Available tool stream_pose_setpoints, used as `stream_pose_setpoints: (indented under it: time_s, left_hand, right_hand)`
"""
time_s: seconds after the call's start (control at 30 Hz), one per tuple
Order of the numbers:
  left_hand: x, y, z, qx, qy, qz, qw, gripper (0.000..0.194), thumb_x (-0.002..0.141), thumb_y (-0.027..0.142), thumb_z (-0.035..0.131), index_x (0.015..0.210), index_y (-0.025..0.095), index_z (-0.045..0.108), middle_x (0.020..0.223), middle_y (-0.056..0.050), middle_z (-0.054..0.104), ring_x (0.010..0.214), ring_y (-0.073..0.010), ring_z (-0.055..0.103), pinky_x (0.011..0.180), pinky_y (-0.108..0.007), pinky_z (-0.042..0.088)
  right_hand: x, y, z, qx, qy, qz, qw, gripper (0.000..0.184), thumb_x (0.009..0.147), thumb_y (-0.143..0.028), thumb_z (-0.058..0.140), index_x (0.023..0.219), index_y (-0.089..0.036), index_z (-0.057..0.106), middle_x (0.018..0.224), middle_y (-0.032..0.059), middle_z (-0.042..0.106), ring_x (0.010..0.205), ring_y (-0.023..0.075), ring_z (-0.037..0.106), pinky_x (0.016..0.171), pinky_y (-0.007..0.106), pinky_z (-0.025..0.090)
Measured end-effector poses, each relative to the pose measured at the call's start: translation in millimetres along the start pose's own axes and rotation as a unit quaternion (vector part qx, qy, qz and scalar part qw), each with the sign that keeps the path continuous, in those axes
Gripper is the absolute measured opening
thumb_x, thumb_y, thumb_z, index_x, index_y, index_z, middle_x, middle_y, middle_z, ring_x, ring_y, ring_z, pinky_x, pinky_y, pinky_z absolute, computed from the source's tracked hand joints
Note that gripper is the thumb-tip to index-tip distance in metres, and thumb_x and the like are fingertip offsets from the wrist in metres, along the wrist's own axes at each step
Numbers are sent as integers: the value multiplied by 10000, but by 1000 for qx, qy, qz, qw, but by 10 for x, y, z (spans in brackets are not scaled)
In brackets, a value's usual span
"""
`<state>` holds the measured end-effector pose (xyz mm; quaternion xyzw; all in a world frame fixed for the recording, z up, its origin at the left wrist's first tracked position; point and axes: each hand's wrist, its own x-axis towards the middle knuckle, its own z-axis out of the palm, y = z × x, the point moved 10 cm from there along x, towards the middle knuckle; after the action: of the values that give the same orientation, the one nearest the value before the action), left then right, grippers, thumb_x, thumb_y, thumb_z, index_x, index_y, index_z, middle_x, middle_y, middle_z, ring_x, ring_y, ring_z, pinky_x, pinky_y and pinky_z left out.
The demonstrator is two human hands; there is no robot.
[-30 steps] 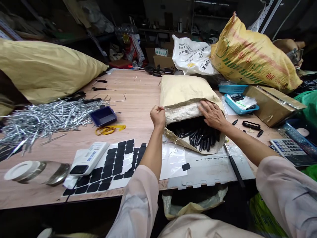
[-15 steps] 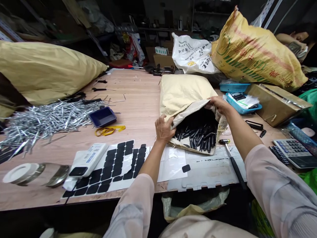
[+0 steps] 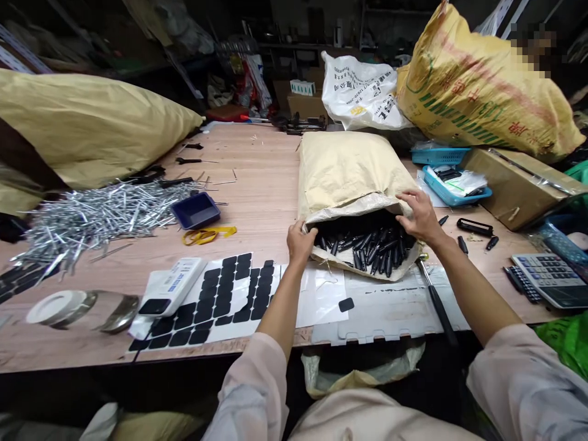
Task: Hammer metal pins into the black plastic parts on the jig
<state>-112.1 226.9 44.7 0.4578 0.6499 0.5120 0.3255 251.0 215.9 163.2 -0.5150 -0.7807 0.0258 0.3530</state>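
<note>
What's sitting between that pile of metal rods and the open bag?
In the head view, a blue tray and a yellow band lie between the rods and the bag, with tabletop showing beyond them toward the bag.

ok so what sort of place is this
Probably a small workshop or assembly room: a heap of metal rods and an open sack of black parts share one worktable.
</note>
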Motion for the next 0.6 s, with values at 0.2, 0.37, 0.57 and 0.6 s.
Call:
stream_pose_setpoints:
  time_s: [0.2,0.37,0.57,0.6]
  left_hand:
    - [-630,161,-228,184,96,6,978,719,648,252,760,1342,288,580,1181,-120,482,1153,-349,525,1040,-505,398]
    - [-778,-197,-113,20,-23,-77,997,1000,578,112,754,1481,330,386,983,-50,612,938,-288,632,880,-414,494]
    - [-740,-430,48,-282,4,-178,943,907,492,-1,544,1332,333,467,1071,-26,642,887,-184,643,766,-315,539]
    - [-742,-460,129,-318,-9,-207,925,873,481,8,526,1292,328,494,1014,-13,645,838,-170,639,755,-319,545]
  right_hand:
    - [-888,-384,-70,-103,-15,26,994,311,903,-223,530,1171,-182,681,1027,115,642,993,282,616,921,412,497]
    - [-1452,0,277,-93,-124,209,965,262,865,-269,570,1062,-175,714,769,57,694,752,260,664,770,376,518]
    - [-1639,181,388,-75,-118,318,938,321,839,-299,613,1116,-168,711,793,98,732,807,318,702,727,397,522]
    - [-1649,195,388,-68,-106,330,936,339,836,-312,616,1127,-163,704,779,97,725,800,320,699,730,406,525]
